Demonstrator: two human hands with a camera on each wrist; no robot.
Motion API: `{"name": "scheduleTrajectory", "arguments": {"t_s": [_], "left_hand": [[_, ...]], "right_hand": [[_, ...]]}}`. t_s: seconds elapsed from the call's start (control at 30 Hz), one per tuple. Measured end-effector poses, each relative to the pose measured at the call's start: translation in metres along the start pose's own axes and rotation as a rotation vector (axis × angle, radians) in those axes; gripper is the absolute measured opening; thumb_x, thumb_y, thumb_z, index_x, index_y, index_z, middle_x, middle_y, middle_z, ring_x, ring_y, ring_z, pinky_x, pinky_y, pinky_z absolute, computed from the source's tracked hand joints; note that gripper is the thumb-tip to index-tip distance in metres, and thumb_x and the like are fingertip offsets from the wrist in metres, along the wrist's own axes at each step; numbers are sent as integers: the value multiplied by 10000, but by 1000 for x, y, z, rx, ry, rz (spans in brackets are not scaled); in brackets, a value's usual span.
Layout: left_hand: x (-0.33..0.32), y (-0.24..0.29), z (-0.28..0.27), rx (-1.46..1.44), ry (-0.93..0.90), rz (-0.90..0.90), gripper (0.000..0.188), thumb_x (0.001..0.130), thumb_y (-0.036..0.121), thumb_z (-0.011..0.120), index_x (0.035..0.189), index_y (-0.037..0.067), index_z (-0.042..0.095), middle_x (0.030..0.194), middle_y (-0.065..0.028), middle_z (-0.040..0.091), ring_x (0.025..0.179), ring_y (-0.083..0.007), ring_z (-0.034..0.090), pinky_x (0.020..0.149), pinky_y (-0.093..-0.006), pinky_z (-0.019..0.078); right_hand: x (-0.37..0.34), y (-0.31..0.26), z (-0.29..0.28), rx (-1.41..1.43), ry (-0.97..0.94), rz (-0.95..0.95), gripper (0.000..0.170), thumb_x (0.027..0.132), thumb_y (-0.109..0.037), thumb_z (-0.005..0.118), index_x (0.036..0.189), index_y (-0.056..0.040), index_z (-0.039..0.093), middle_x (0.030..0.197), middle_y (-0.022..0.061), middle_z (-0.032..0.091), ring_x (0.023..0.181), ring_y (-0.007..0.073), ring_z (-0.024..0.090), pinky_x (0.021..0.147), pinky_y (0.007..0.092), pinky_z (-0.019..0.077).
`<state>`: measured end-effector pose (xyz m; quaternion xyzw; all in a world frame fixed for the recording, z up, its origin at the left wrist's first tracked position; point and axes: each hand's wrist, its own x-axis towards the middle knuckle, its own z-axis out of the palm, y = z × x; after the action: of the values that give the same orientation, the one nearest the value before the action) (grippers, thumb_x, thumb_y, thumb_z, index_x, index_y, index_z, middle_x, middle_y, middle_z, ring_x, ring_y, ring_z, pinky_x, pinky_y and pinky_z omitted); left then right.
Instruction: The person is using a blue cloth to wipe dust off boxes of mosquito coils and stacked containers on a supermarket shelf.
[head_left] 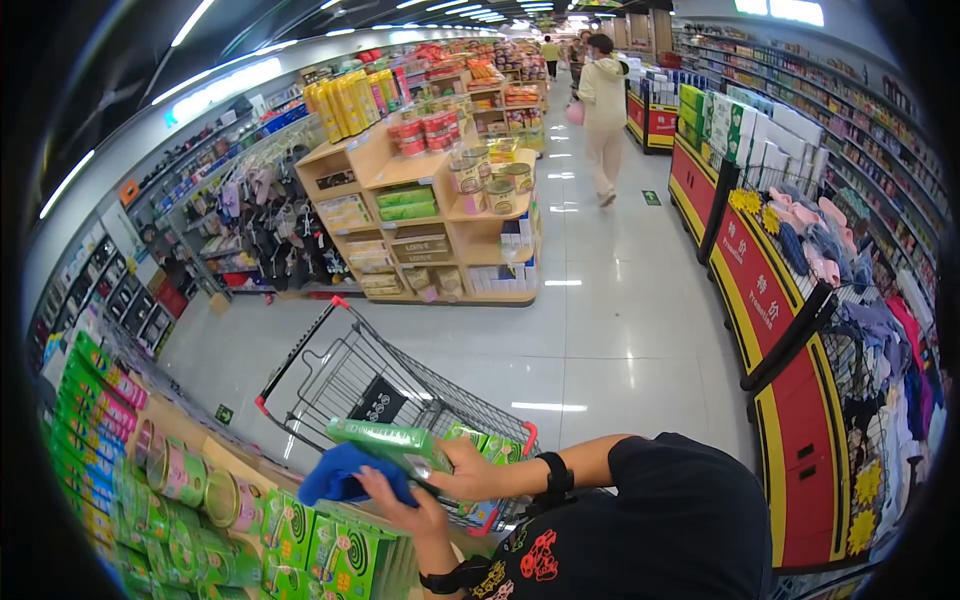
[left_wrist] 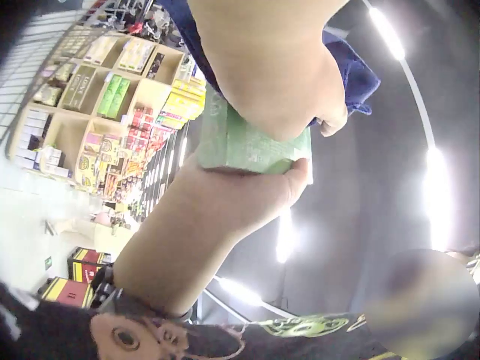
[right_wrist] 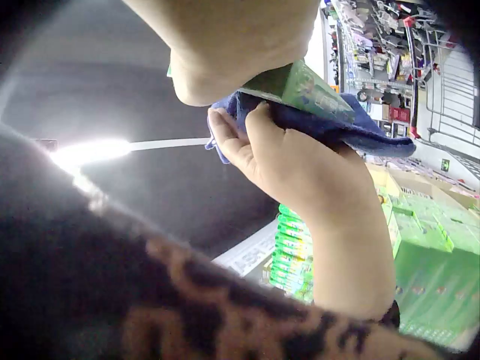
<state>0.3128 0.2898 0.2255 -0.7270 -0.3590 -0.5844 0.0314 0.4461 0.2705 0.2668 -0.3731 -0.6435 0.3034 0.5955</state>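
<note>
My right hand grips a green box by one end, its thumb along the side. A blue cloth lies against the box from below, held in my left hand. Both hands meet close together at the box, above the shelf's edge and the near end of the cart. In the right wrist view the left hand's thumb and fingers bear the cloth up to the box. The left wrist view has the right thumb along the box's lower edge; my left hand hides part of the box.
A shopping cart with several green boxes in it stands just beyond the hands. Green boxes with a spiral print and round tins fill the near shelf. A wooden display, red promotion bins and a walking person line the aisle.
</note>
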Motion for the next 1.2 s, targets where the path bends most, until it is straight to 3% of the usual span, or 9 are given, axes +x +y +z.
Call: {"name": "scheduleTrajectory", "arguments": {"t_s": [0.13,0.23,0.33,0.5,0.63,0.77,0.93,1.1,1.2], "left_hand": [[-8,-9,25,-161,-66,184,514,798,125,477,1257,-62,340,1318,-278,330,1250,-437,288,1026,-528,210],[12,0,22,17,-25,60,538,816,208,479,1267,-56,350,1316,-303,296,1217,-435,323,1013,-532,241],[26,-7,23,177,-15,55,610,855,324,444,1311,-57,305,1344,-298,253,1241,-424,291,1012,-498,249],[33,-14,27,259,-46,10,578,912,441,314,1363,80,282,1396,-296,116,1295,-485,98,979,-626,144],[19,-24,41,71,-116,-170,642,876,399,441,1375,57,225,1404,-304,91,1290,-446,162,1019,-526,177],[7,-33,53,-131,-60,-358,721,859,333,485,1390,9,120,1418,-193,166,1295,-305,228,1050,-408,199],[41,-28,43,-486,144,-532,631,852,254,449,1376,15,190,1388,-158,243,1261,-275,293,1035,-398,244],[50,-43,30,-601,212,-708,549,830,126,427,1343,18,266,1314,-134,357,1188,-238,383,1013,-349,284],[43,-49,39,-607,155,-810,513,840,82,424,1330,13,289,1251,-123,426,1129,-216,430,985,-319,310]], "right_hand": [[18,20,-14,87,110,33,406,800,-164,544,1172,-14,482,807,163,612,684,242,621,638,318,468],[21,24,-18,102,118,-19,404,799,-156,543,1173,-15,481,820,158,617,686,205,618,643,311,471],[20,34,-18,90,38,-19,411,802,-166,544,1179,-17,474,829,163,618,694,261,621,630,324,467],[23,40,-23,92,-35,-55,433,792,-190,561,1180,-22,471,813,165,611,679,297,607,605,340,458],[31,40,-37,89,-35,-59,399,786,-176,562,1144,-10,500,852,172,614,726,294,622,642,332,472],[44,39,-53,61,-83,-73,383,774,-168,575,1114,2,521,887,178,615,768,301,630,675,328,482],[55,43,-62,67,-211,-56,415,766,-172,581,1136,-2,507,880,181,612,761,300,627,674,329,482],[46,74,-50,314,-242,184,360,839,-120,523,1179,-11,479,920,53,622,808,89,553,711,276,462],[48,84,-51,370,-175,368,315,857,-118,516,1155,-18,501,921,31,609,814,69,533,715,255,457]]}}
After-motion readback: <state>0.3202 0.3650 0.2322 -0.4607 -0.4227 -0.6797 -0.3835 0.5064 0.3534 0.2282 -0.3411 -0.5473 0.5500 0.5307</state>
